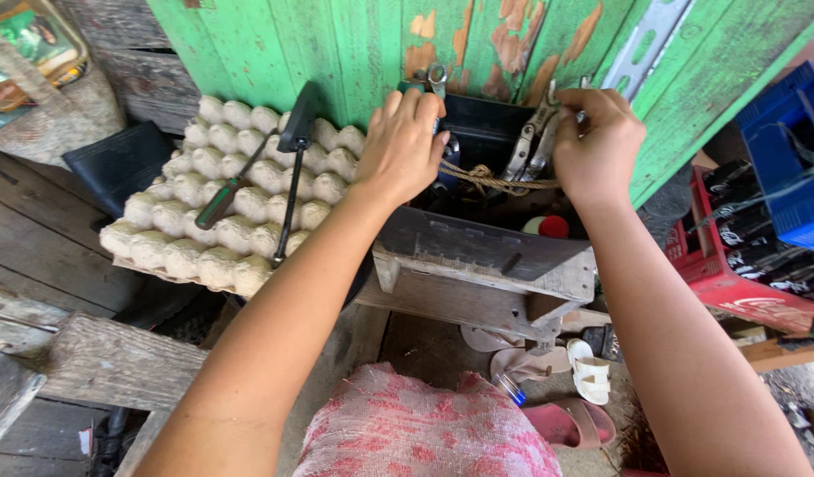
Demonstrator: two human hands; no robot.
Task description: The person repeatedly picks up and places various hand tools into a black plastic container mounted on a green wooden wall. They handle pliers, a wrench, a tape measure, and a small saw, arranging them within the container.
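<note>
A: Right hand [597, 146]?
B: Clenched on locking pliers [532, 141], standing in the tool box [477, 252]. Steel: likely heavy, rigid; take by handles.
A: Left hand [400, 146]?
B: Curled over tools [435, 78] beside; grasp unclear.

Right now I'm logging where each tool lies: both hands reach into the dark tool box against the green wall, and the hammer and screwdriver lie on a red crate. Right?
Not quite. In the head view both hands, left hand and right hand, do reach into the tool box, but the hammer and screwdriver lie on a pale egg tray, not a red crate.
</note>
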